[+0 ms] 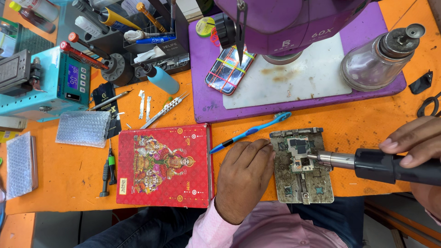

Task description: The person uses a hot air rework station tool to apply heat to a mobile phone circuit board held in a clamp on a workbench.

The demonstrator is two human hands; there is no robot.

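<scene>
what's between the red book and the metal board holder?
In the head view, the left hand rests on the orange table between the red book and the board holder, its fingers touching the holder's edge.

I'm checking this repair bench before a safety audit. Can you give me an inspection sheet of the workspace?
Surface: orange mat, stained and scuffed.
Job's things: circuit board clamped in a metal holder; hot-air tool nozzle aimed at the board.
Clutter: red book, blue toothbrush, tweezers, screwdrivers, phone on the purple mat, glass dispenser bottle.
Grips: left hand rests at the holder's edge; right hand holds the hot-air tool.
Cables: nothing seen.
Surroundings: microscope, teal station, tool rack.
</scene>
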